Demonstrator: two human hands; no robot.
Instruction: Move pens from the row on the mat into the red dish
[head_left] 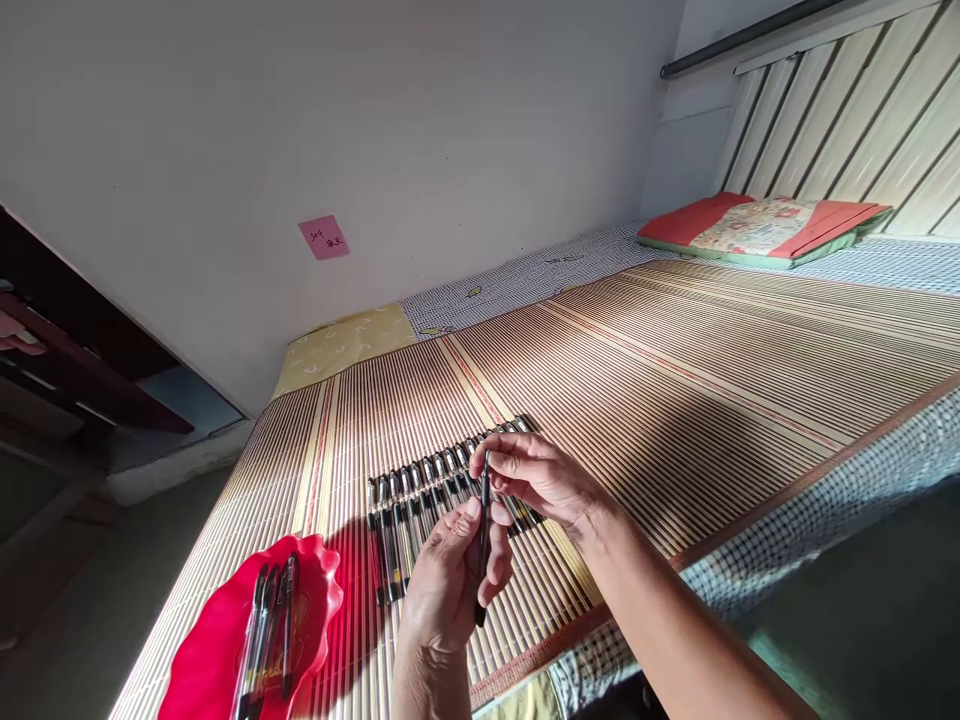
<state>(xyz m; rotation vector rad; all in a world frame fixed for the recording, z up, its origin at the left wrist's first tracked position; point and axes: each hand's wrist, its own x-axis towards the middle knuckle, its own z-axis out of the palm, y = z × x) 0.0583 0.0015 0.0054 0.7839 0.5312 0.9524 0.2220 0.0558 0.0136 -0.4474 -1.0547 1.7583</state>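
Observation:
Upright between my two hands is a black pen [484,520]. My left hand [448,575] wraps its fingers around the lower part of the barrel. At the top end, the fingertips of my right hand [544,478] pinch the pen. Behind the hands a row of similar pens [395,545] lies side by side on the striped mat, partly hidden by my fingers. Left of them sits a red scalloped plate [206,630] holding several more pens [262,625].
The bamboo-slat mat [600,390] covers a bed beside a plain wall. A folded red and floral cloth item [765,225] lies at the far right, near slatted boards [847,120]. A pink note [324,237] is stuck to the wall. The bed's edge drops off at the left.

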